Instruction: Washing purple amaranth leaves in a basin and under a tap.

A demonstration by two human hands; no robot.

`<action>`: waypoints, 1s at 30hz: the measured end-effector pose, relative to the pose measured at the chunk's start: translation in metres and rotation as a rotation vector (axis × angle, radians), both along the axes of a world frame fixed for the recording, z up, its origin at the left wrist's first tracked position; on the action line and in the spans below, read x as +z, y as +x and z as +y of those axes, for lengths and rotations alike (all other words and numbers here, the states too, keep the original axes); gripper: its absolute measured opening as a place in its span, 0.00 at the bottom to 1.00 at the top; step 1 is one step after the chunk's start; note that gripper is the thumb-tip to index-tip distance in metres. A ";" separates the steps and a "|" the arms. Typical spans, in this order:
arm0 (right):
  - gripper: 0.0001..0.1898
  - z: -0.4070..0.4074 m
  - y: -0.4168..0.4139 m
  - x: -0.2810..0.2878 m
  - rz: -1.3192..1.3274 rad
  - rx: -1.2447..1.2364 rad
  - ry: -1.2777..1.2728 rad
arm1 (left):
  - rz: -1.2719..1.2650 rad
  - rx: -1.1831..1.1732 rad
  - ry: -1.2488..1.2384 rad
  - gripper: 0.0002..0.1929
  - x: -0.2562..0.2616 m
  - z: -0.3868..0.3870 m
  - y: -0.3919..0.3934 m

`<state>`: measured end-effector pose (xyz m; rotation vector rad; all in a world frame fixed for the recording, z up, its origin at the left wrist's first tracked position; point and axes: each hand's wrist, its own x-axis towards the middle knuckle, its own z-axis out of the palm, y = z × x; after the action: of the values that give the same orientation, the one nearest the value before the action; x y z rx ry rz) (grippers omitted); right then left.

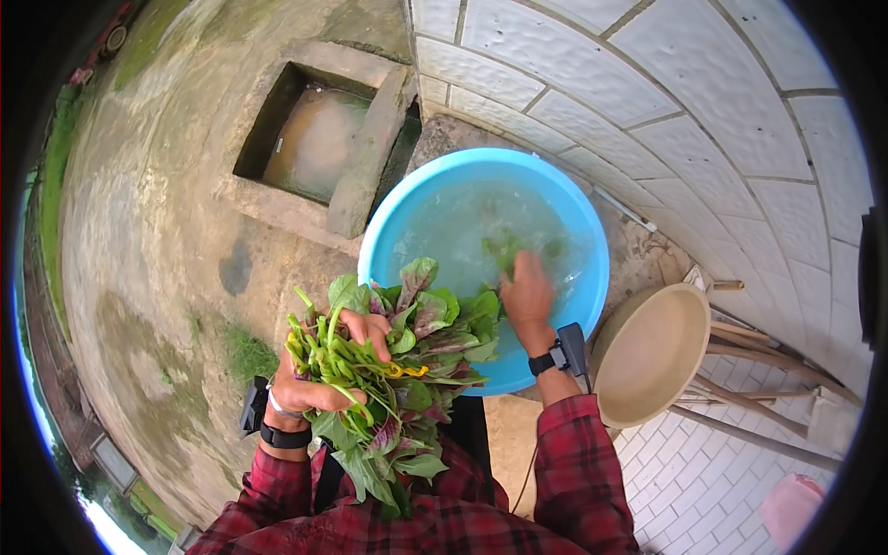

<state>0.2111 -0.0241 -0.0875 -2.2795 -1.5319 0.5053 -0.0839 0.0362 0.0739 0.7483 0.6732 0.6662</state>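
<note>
My left hand point(333, 368) grips a big bunch of leafy amaranth greens point(430, 319), green leaves blotched with purple, their cut stems pointing left. A yellow tie point(406, 371) shows among the stems. The bunch overhangs the near left rim of a round light-blue plastic basin point(485, 156) of cloudy water. Over the water at the basin's right side is my right hand point(528, 291), its fingers down and partly blurred. Loose green leaves point(505, 250) lie in the water just beyond those fingers; whether they are pinched there I cannot tell.
A beige basin point(649, 354) leans at the right, beside wooden poles point(756, 395). The white block wall point(610, 90) rises close behind the blue basin. A concrete-edged pit point(319, 139) holding murky water lies at the back left. Grass point(246, 354) grows from the concrete ground.
</note>
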 end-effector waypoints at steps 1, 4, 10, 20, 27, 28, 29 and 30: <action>0.15 0.001 -0.002 0.008 -0.002 0.296 0.028 | -0.001 0.005 -0.001 0.29 0.000 0.000 0.000; 0.16 0.005 0.018 0.001 0.022 0.153 0.014 | -0.017 0.035 -0.026 0.29 -0.001 0.004 0.008; 0.19 0.021 0.015 0.059 1.207 -0.714 -0.105 | 0.172 0.073 -0.150 0.28 0.005 0.005 0.022; 0.17 0.026 -0.015 0.166 1.548 -0.610 0.002 | 0.337 -0.274 0.094 0.27 -0.017 -0.013 0.046; 0.15 0.001 -0.050 0.162 1.656 -0.677 -0.069 | 0.409 -0.274 0.507 0.27 -0.004 -0.022 0.059; 0.16 -0.005 -0.045 0.157 1.568 -0.584 -0.082 | 0.419 -0.278 0.555 0.28 -0.004 -0.024 0.059; 0.16 -0.011 -0.041 0.151 1.568 -0.586 -0.082 | 0.418 -0.280 0.555 0.28 -0.004 -0.024 0.059; 0.16 -0.016 -0.040 0.146 1.491 -0.397 -0.024 | 0.425 -0.291 0.537 0.28 -0.002 -0.024 0.059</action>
<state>0.1708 -0.0401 0.0587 -1.3352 -0.2987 1.5503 -0.0250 0.0125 0.0715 1.4836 0.7570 0.4196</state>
